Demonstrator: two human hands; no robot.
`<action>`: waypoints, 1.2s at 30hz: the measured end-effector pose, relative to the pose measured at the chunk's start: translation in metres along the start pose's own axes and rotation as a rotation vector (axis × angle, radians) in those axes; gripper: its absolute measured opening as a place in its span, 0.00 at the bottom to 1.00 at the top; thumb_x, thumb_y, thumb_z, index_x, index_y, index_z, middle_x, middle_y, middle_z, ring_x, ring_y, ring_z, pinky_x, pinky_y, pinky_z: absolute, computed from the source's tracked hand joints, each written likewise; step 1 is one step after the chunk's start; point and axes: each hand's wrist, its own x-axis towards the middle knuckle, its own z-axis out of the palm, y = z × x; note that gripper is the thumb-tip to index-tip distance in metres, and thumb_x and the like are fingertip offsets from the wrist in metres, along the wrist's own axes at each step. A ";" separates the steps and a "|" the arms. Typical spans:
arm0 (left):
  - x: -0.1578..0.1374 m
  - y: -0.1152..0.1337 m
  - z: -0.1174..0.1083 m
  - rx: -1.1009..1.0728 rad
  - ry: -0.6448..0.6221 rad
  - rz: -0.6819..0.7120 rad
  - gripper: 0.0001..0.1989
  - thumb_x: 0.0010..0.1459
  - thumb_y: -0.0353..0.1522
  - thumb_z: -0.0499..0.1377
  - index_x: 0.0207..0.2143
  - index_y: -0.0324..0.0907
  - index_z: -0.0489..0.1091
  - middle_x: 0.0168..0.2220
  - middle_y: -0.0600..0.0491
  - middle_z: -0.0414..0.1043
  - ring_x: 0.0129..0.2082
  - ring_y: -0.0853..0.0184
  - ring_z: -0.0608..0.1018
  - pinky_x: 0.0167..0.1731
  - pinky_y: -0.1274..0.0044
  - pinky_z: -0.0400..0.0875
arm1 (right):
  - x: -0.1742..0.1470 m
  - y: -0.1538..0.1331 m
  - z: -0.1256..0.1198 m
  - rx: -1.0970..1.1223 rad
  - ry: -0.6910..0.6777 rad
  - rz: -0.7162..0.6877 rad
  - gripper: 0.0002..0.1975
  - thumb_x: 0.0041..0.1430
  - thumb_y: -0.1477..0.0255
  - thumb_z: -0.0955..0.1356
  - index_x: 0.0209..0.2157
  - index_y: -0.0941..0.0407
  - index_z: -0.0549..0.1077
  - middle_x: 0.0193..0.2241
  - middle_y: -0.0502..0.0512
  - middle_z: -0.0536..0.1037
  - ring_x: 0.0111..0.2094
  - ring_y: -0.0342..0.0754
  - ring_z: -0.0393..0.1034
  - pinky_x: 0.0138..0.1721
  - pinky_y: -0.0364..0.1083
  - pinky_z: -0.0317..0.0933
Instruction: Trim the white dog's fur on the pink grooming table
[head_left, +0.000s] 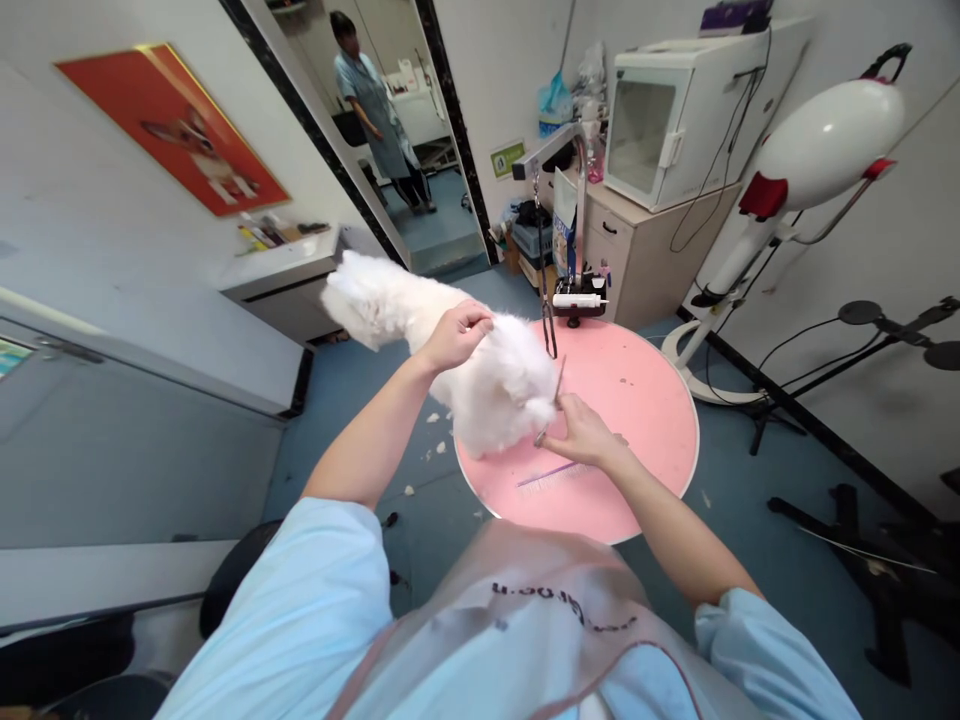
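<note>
A fluffy white dog (502, 385) stands at the left side of a round pink grooming table (637, 400), its head turned away to the left over the edge. My left hand (456, 335) rests on its back, fingers closed on fur; what lies under the fingertips is partly hidden. In my right hand (581, 430) are scissors (560, 378), with the blade pointing up beside the fur of the hindquarters. Close below that hand, a purple-backed comb (551, 475) lies on the tabletop.
A grooming arm (581, 200) with a hanging dark strap (546, 300) rises behind the table. To the right stands a white dryer on a stand (825, 140). White fur tufts (441, 447) lie on the floor. Another person (375, 110) shows beyond the dark frame.
</note>
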 end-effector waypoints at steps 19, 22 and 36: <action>-0.024 0.009 -0.001 -0.024 -0.001 0.157 0.10 0.58 0.35 0.56 0.28 0.39 0.73 0.31 0.50 0.70 0.31 0.69 0.72 0.34 0.76 0.69 | 0.004 -0.005 -0.025 0.079 -0.185 -0.063 0.18 0.49 0.69 0.70 0.42 0.54 0.63 0.40 0.56 0.73 0.39 0.51 0.68 0.39 0.48 0.62; -0.031 0.012 -0.004 -0.015 -0.010 0.169 0.10 0.58 0.35 0.56 0.28 0.39 0.73 0.31 0.50 0.69 0.31 0.70 0.72 0.34 0.76 0.70 | 0.008 -0.007 -0.028 0.055 -0.214 -0.029 0.10 0.51 0.73 0.66 0.36 0.53 0.62 0.33 0.52 0.72 0.33 0.48 0.67 0.36 0.47 0.60; -0.034 0.016 -0.004 -0.014 0.033 0.172 0.10 0.58 0.35 0.56 0.28 0.39 0.72 0.30 0.51 0.69 0.31 0.70 0.72 0.34 0.76 0.69 | -0.003 -0.021 -0.037 -0.046 -0.182 -0.080 0.17 0.50 0.70 0.69 0.42 0.54 0.64 0.41 0.58 0.73 0.42 0.54 0.70 0.41 0.50 0.62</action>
